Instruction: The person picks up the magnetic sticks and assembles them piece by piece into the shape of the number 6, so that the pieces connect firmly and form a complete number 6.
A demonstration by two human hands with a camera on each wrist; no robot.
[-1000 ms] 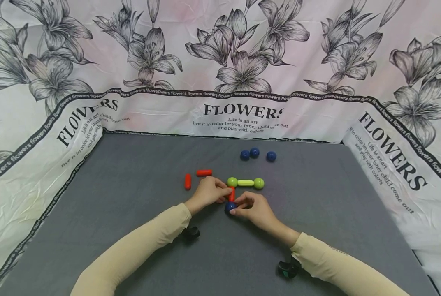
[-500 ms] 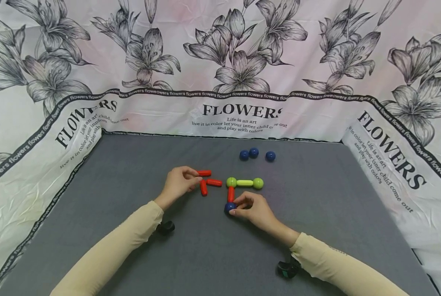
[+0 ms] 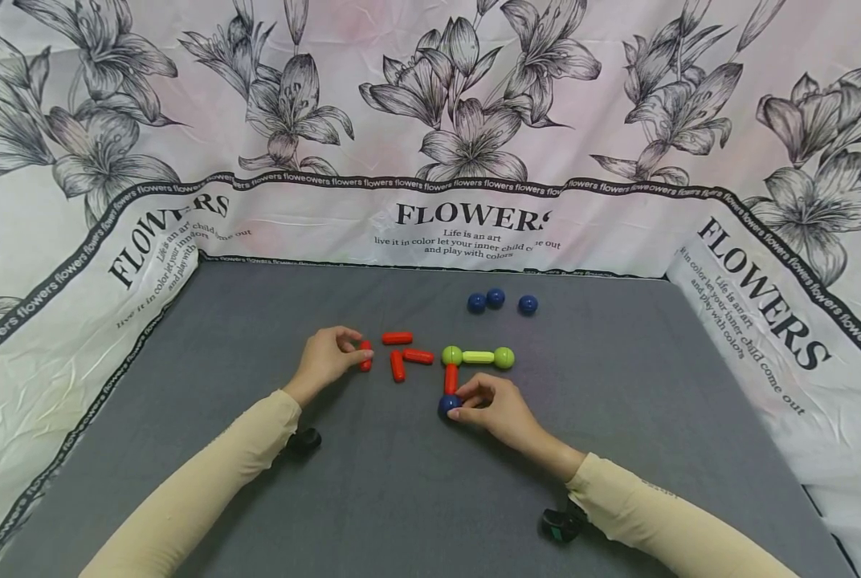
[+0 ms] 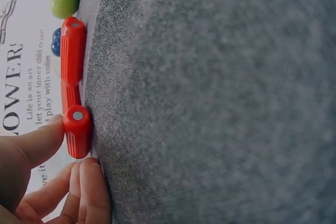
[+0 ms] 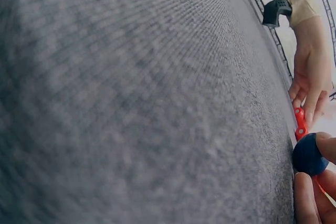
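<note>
In the head view my left hand [image 3: 329,359] is at a short red rod [image 3: 366,356] at the left of the group. Its thumb and fingertips close on that rod from both sides, as the left wrist view also shows. My right hand [image 3: 499,409] pinches a blue ball [image 3: 448,405] between thumb and fingers. From this ball an attached red rod [image 3: 450,379] runs up to a green ball [image 3: 452,356]. A light green rod [image 3: 478,357] links that ball to a second green ball [image 3: 504,358], forming a bent chain on the table.
Between my left hand and the chain lie three loose red rods, one upper [image 3: 397,338], one lower [image 3: 397,366] and one right [image 3: 418,356]. Three blue balls [image 3: 495,299] sit farther back. Flower-printed cloth [image 3: 467,221] borders the grey table [image 3: 618,385].
My left hand has left the red rod of the chain and moved left, past the loose rods, to the leftmost rod. My right hand keeps its hold on the blue ball.
</note>
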